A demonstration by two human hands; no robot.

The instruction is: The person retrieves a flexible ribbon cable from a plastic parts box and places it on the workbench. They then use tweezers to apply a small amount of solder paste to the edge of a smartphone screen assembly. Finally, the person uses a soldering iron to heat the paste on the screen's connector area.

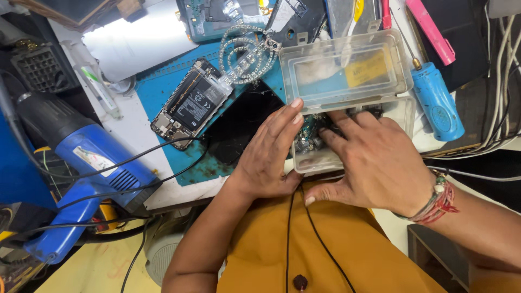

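Note:
A clear plastic parts box (404,116) stands open at the front of the blue work mat (157,89), its lid (347,68) tipped back. My right hand (374,163) reaches into the box, fingers among small dark parts. My left hand (268,157) rests flat against the box's left side, fingertips at the lid's edge. An opened phone (190,103) with its battery showing lies on the mat to the left, next to a black screen panel (241,127).
A blue heat gun (81,163) lies at the left with black cables across it. A blue-handled screwdriver (437,100) sits right of the box. A beaded chain (247,54), phone boards and a pink tool (431,30) lie at the back.

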